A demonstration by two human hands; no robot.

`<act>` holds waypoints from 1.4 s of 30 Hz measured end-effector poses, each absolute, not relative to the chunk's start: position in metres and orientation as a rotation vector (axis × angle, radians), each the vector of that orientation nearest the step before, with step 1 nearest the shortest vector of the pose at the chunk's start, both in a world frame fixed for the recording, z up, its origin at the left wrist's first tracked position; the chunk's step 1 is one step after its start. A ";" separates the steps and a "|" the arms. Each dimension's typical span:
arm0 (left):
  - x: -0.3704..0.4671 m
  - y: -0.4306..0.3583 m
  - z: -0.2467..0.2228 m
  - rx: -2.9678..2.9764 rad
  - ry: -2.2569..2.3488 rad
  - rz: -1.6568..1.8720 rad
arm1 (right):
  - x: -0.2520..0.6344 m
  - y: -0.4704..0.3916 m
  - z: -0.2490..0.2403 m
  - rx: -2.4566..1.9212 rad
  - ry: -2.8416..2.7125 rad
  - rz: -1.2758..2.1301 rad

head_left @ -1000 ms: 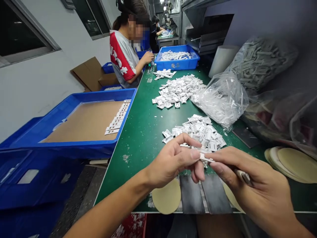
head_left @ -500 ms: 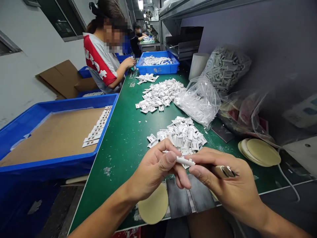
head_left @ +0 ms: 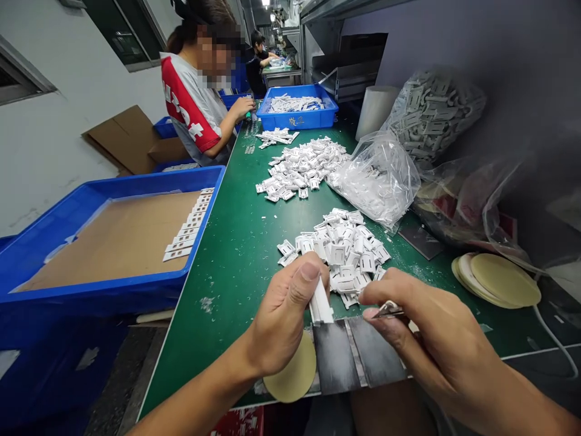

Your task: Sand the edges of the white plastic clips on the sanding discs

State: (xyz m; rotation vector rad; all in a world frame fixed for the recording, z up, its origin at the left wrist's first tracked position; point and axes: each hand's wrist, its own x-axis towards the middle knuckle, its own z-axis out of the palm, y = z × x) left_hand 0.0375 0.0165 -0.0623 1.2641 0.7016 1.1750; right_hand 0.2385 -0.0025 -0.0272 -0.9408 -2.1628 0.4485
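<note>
My left hand (head_left: 290, 312) is closed around a white plastic piece (head_left: 321, 303), which points down above the dark grey pads (head_left: 336, 357) at the table's front edge. To the right, apart from that piece, my right hand (head_left: 422, 327) pinches a small metal-tipped tool (head_left: 389, 309) between thumb and forefinger; the rest of it is mostly hidden in the hand. Just beyond both hands lies a pile of white plastic pieces (head_left: 338, 254). A round yellowish disc (head_left: 293, 372) is partly covered by my left hand.
A larger heap of white parts (head_left: 308, 163) and a blue bin (head_left: 297, 109) lie farther back. On the left stands a blue tray (head_left: 113, 280) with a row of pieces. Plastic bags (head_left: 381, 175) and stacked discs (head_left: 503, 281) are at right. A co-worker (head_left: 200, 103) sits beyond the tray.
My hands have moved apart. The white piece has turned from nearly level to pointing down in my left fist, and the tool's metal end now shows at my right fingertips.
</note>
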 end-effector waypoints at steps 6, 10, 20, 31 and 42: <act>0.038 0.011 -0.059 1.309 0.691 1.118 | 0.227 0.001 -0.031 -0.864 -2.276 0.281; 0.037 0.008 -0.055 1.334 0.648 1.096 | 0.223 0.004 -0.033 -0.891 -2.279 0.023; 0.037 0.008 -0.052 1.367 0.641 1.112 | 0.222 0.006 -0.033 -0.964 -2.289 -0.128; 0.037 0.008 -0.052 1.385 0.665 1.090 | 0.224 0.004 -0.034 -0.960 -2.301 -0.090; 0.038 0.007 -0.051 1.388 0.730 1.080 | 0.223 0.000 -0.037 -0.887 -2.329 0.016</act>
